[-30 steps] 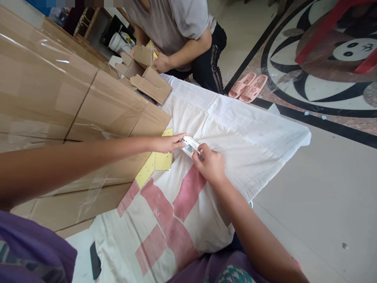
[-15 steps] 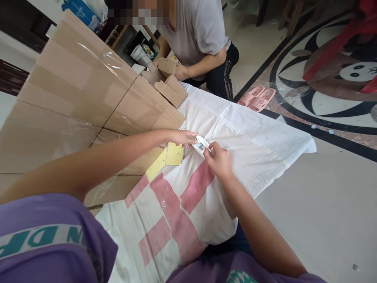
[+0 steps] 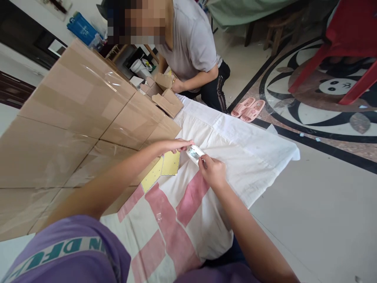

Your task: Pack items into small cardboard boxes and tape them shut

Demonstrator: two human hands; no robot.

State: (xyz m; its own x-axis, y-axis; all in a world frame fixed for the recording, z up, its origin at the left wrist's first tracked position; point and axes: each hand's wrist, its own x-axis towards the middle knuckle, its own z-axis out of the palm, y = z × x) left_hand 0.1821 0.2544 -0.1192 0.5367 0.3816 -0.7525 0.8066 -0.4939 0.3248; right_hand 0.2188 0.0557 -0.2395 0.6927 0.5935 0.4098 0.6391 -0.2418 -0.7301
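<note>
A small white oblong case (image 3: pixel 194 153) with a shiny, see-through-looking middle is tilted above the white cloth (image 3: pixel 229 135). My right hand (image 3: pixel 213 171) pinches its lower right end between thumb and fingers. At the case's upper left end is my left hand (image 3: pixel 180 145), its fingers stretched out; whether they touch the case is hard to tell. Under my left hand and wrist lie yellow sheets (image 3: pixel 170 163) with small dark dots and wavy edges, partly hidden. What the case contains is too small to make out.
Stacked, taped cardboard boxes (image 3: pixel 79 98) rise on the left. An open small carton (image 3: pixel 167 103) stands at the cloth's far end, where another person (image 3: pixel 191 43) reaches into it. Pink slippers (image 3: pixel 249 110) and a red chair (image 3: pixel 350 35) are on the floor at right.
My left hand has drawn back slightly from the case, its fingers straightening. The right hand still holds the case. The whole view has shifted a little.
</note>
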